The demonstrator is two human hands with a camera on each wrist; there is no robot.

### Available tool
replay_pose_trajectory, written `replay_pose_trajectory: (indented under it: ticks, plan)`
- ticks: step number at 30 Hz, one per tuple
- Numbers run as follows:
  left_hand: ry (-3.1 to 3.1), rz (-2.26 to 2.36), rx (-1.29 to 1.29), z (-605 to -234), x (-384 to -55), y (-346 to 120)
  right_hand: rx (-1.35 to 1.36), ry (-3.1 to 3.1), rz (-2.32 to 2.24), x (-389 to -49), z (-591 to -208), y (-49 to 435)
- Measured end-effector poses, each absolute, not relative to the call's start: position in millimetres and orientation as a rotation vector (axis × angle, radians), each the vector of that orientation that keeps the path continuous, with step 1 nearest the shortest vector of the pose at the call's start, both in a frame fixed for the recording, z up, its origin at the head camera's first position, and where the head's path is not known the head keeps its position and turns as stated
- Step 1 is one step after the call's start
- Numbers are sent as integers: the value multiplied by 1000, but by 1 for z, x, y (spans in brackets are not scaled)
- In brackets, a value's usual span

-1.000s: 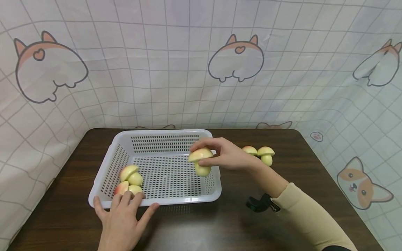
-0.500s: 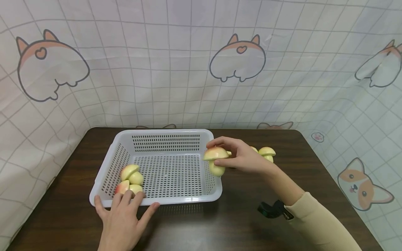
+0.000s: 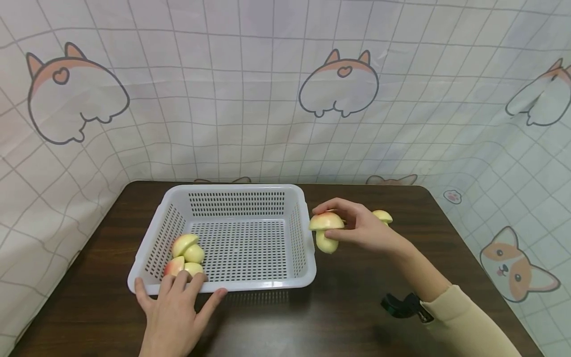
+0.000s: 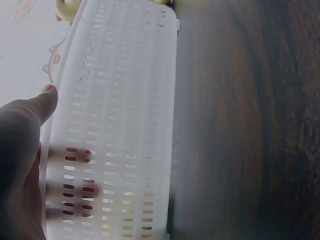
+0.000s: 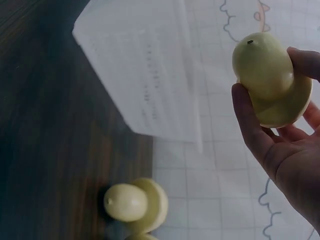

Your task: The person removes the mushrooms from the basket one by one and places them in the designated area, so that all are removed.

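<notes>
In the head view my right hand (image 3: 368, 229) holds a mushroom-shaped piece (image 3: 326, 222), its cap yellow with a red blush over a pale stem. It is raised just right of the white plastic basket (image 3: 267, 284). The right wrist view shows thumb and fingers pinching this mushroom (image 5: 265, 70) around its cap. My left hand (image 3: 175, 310) grips the basket's near rim at the left corner. Its fingers hook inside, showing through the holes of the basket wall (image 4: 115, 110). Two similar mushrooms (image 3: 193, 254) lie in the basket's left end, the nearer one partly behind those fingers.
Another mushroom (image 3: 382, 216) lies on the dark wooden table (image 3: 276, 327) at the right, mostly behind the right hand. The right wrist view shows a mushroom (image 5: 126, 202) lying there, with part of another beside it. A patterned white curtain (image 3: 232, 99) surrounds the table.
My right hand has carried the mushroom rightward, from over the basket's right end to outside its rim. The left hand and basket have stayed in place.
</notes>
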State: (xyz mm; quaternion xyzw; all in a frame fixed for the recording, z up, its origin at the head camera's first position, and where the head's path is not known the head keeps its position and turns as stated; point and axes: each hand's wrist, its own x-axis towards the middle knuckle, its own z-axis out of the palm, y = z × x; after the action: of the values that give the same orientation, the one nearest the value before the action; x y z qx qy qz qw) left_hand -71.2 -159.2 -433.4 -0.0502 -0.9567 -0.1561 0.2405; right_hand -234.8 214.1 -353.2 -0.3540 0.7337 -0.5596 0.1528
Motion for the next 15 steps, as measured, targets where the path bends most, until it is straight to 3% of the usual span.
replay_pose_trajectory:
  ticks: [15]
  plan:
    - [-2630, -422, -135, -434, -72, -159, -963, 2203, -1586, -230, -375, 239]
